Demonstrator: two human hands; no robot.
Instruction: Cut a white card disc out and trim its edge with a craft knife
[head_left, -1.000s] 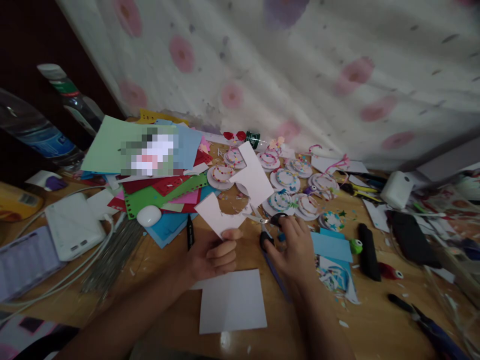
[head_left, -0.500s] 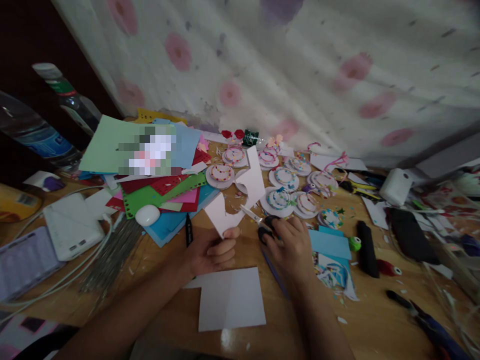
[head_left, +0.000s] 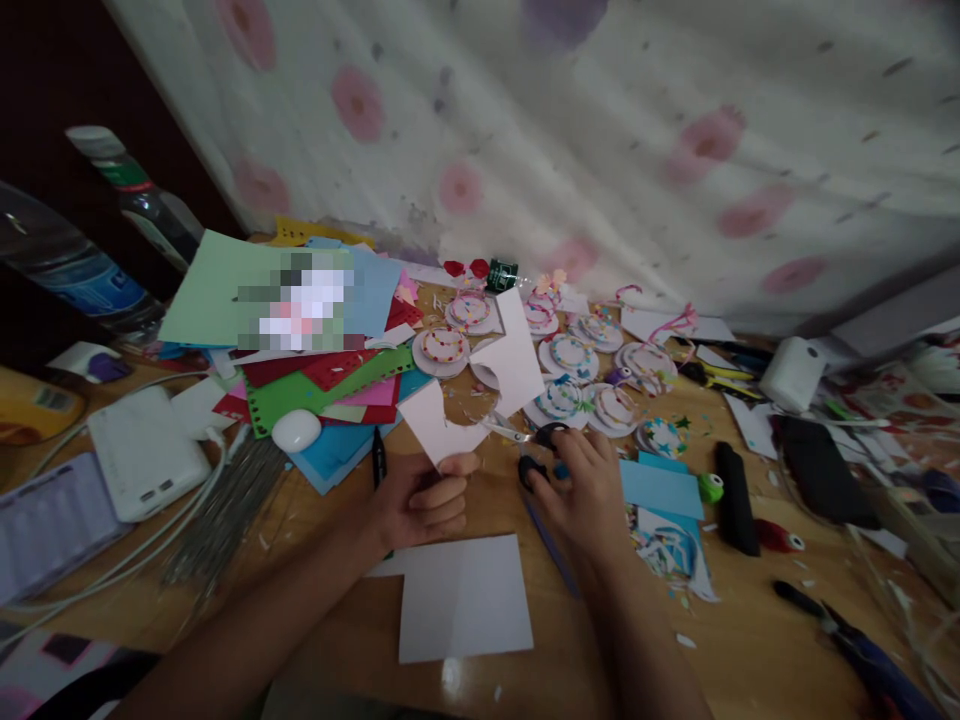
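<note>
My left hand (head_left: 431,500) pinches the near edge of a piece of white card (head_left: 442,430) with a curved cut-out along its far side. In my right hand (head_left: 589,485) is a pair of scissors (head_left: 551,437) with black handles, the thumb and fingers in the loops and the handles spread. The blades reach left into the white card, partly hidden by it. A wider part of the card extends up and to the right past the blades. Below my hands, a blank white card (head_left: 465,600) lies flat on the table.
Several white discs ringed with beads, such as one beaded disc (head_left: 442,350), stand behind the hands. Coloured sheets (head_left: 225,290) are stacked on the left beside a white mouse (head_left: 296,431) and a black marker (head_left: 379,455). Blue paper (head_left: 660,490) and pliers (head_left: 862,650) lie right.
The scissor handles have come together and spread apart again at the card. The white card has swung slightly in my left hand. The head view has shifted a little.
</note>
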